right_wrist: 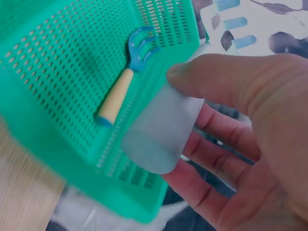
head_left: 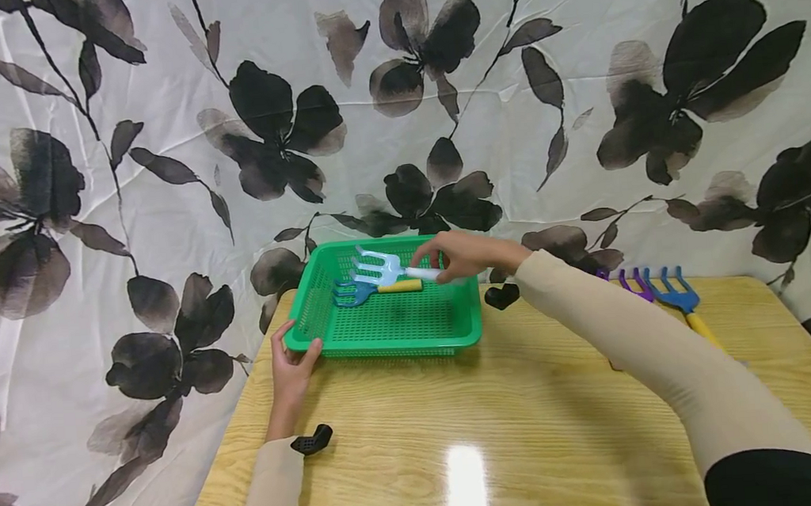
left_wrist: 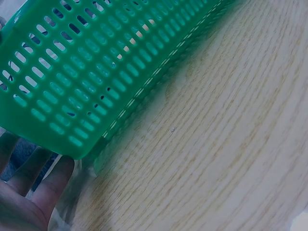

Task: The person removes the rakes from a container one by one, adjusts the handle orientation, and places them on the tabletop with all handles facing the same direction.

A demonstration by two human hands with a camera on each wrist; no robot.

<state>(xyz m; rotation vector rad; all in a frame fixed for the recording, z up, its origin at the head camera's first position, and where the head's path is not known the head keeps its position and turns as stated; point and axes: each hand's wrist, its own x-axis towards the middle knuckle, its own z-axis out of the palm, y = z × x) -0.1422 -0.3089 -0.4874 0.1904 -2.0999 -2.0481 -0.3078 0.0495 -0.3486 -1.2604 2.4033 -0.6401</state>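
The person's right grip [head_left: 464,253] pinches the pale handle [head_left: 421,273] of a light-blue hand fork [head_left: 383,271] over the green basket [head_left: 398,344], where a yellow-handled blue fork [head_left: 361,292] lies, while the left grip [head_left: 291,377] clasps the basket's near left corner [head_left: 300,345] on the worktop [head_left: 390,421].

No labels, no numbers – nothing legible
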